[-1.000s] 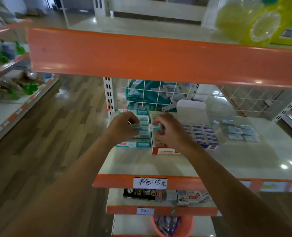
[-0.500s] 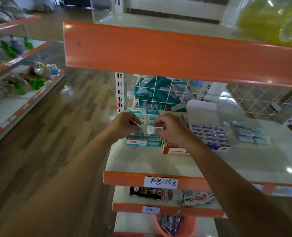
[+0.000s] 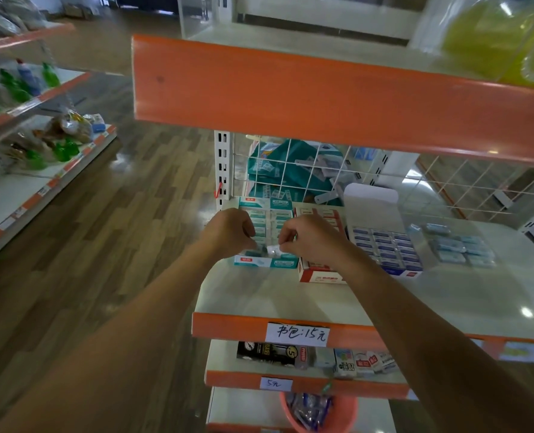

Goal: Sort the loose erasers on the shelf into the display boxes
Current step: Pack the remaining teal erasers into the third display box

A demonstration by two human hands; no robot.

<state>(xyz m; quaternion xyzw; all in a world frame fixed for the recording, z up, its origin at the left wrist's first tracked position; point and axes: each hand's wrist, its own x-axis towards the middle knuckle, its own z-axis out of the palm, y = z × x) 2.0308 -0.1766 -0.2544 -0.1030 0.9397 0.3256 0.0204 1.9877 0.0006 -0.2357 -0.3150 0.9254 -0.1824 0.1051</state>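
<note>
Both my hands hover over the teal display box at the left end of the middle shelf. My right hand pinches a small white eraser just above the box's front row. My left hand has its fingers curled and its fingertips meet the same eraser from the left. A red display box sits right of the teal one, partly hidden by my right wrist. Further right stands a blue display box filled with erasers. Several loose pale-blue erasers lie on the shelf at the right.
The orange-edged upper shelf overhangs the work area. A white wire grid backs the shelf. A price label sits on the shelf's front edge. Lower shelves hold small packs, and a pink bucket stands below. Another rack is at the left.
Both hands have drawn toward the front of the teal box and lowered slightly, still meeting at the white eraser. The camera has shifted left, so the shelf sits further right.
</note>
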